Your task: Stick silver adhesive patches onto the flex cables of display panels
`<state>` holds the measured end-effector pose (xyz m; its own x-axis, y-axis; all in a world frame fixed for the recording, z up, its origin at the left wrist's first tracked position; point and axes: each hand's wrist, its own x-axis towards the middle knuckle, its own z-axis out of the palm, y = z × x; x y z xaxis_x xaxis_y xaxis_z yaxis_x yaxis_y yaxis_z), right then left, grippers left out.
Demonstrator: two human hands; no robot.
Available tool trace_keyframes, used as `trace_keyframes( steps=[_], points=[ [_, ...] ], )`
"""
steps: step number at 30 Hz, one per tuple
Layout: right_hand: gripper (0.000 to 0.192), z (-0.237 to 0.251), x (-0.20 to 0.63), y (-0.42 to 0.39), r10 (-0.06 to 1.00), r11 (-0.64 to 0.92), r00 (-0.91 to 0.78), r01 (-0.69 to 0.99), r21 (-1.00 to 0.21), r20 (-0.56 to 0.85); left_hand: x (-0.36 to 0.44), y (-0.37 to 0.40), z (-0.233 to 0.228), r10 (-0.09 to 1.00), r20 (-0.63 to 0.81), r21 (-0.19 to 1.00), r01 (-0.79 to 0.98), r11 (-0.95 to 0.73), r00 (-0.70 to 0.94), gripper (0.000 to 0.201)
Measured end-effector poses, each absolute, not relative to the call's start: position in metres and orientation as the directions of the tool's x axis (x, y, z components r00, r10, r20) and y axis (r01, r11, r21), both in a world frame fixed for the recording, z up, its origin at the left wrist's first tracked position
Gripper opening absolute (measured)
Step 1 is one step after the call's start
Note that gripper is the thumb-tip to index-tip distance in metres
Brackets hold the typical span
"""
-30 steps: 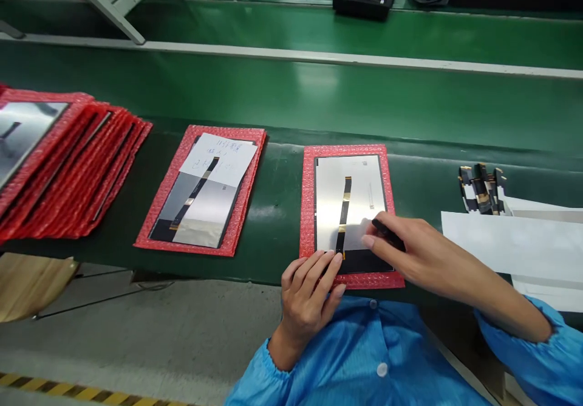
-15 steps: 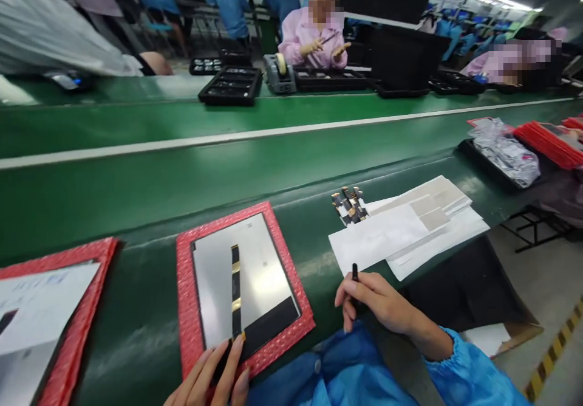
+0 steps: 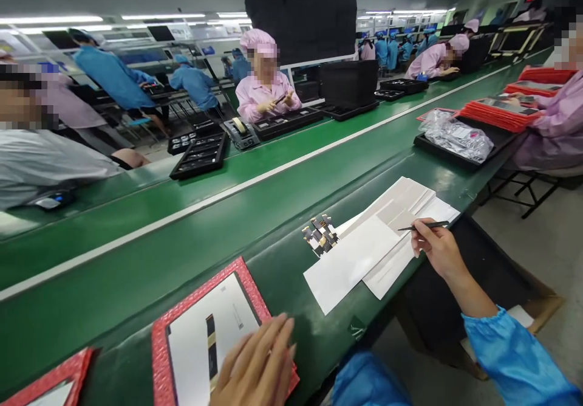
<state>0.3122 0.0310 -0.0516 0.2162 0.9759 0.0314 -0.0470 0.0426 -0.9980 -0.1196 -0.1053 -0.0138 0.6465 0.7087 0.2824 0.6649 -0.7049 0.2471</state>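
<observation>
So, your right hand (image 3: 439,249) pinches tweezers (image 3: 438,224) by the bench's (image 3: 319,345) near edge; your left hand (image 3: 257,363), unclenched, overlaps a panel (image 3: 189,348).

The person's R arm (image 3: 471,293) wears a loose, bright-blue, slightly shiny fabric sleeve (image 3: 517,354) w/ a gathered, ruffled cuff (image 3: 485,317) round the forearm — approx. same blue as the creased cloth garment (image 3: 368,381) on the torso — while the L hand (image 3: 259,360) & R hand (image 3: 437,245) are both bare.

I have left hand (image 3: 255,363) low, back uppermost, fingers (image 3: 264,342) extended together. Right hand (image 3: 436,247) farther forward, closed in a pinch, forearm (image 3: 474,293) slanting up leftward.
</observation>
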Motion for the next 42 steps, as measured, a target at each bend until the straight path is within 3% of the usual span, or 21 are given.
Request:
trace_keyframes(
  steps=[1, 2, 5, 9, 13, 20, 23, 30, 34, 39, 42],
  points=[
    [0.02, -0.053, 0.318, 0.032, 0.967, 0.06, 0.25, -0.044, -0.997, 0.047, -0.096, -0.09, -0.018, 0.794, 0.34, 0.161, 0.801, -0.577, 0.503, 0.063],
    [0.019, -0.054, 0.323, 0.032, 0.96, 0.071, 0.274, -0.04, -0.997, 0.058, -0.071, -0.075, -0.02, 0.805, 0.338, 0.09, 0.834, -0.544, 0.488, 0.058],
    [0.023, -0.059, 0.333, 0.031, 0.946, 0.081, 0.315, -0.017, -0.997, 0.072, 0.001, -0.031, -0.023, 0.729, 0.322, -0.008, 0.772, -0.636, 0.604, 0.044],
    [0.027, -0.066, 0.338, 0.03, 0.926, 0.105, 0.366, -0.004, -0.994, 0.096, 0.063, 0.012, -0.029, 0.616, 0.386, -0.083, 0.69, -0.719, 0.687, 0.047],
    [0.024, -0.069, 0.342, 0.029, 0.906, 0.142, 0.403, -0.005, -0.99, 0.128, 0.077, 0.026, -0.042, 0.523, 0.458, -0.109, 0.63, -0.769, 0.719, 0.038],
    [0.02, -0.061, 0.343, 0.032, 0.854, 0.271, 0.448, 0.053, -0.961, 0.265, 0.061, 0.007, -0.016, 0.493, 0.271, -0.162, 0.543, -0.824, 0.827, 0.049],
    [0.022, -0.054, 0.343, 0.034, 0.804, 0.332, 0.506, 0.052, -0.942, 0.312, 0.055, 0.004, 0.004, 0.517, 0.208, -0.113, 0.545, -0.83, 0.83, 0.05],
    [0.016, -0.055, 0.344, 0.034, 0.808, 0.339, 0.561, -0.192, -0.921, 0.181, 0.023, 0.043, 0.016, 0.625, 0.197, 0.118, 0.615, -0.78, 0.755, 0.039],
    [0.03, -0.062, 0.34, 0.033, 0.853, 0.313, 0.497, -0.242, -0.919, 0.16, 0.017, 0.078, 0.01, 0.764, 0.233, 0.369, 0.672, -0.642, 0.602, 0.03],
    [0.036, -0.063, 0.327, 0.031, 0.93, 0.231, 0.342, -0.248, -0.941, 0.139, 0.037, 0.114, -0.001, 0.888, 0.223, 0.532, 0.713, -0.456, 0.401, 0.024],
    [0.038, -0.06, 0.318, 0.028, 0.972, 0.163, 0.201, -0.213, -0.963, 0.12, 0.056, 0.129, -0.004, 0.869, 0.203, 0.573, 0.665, -0.479, 0.451, 0.039]
  ],
)
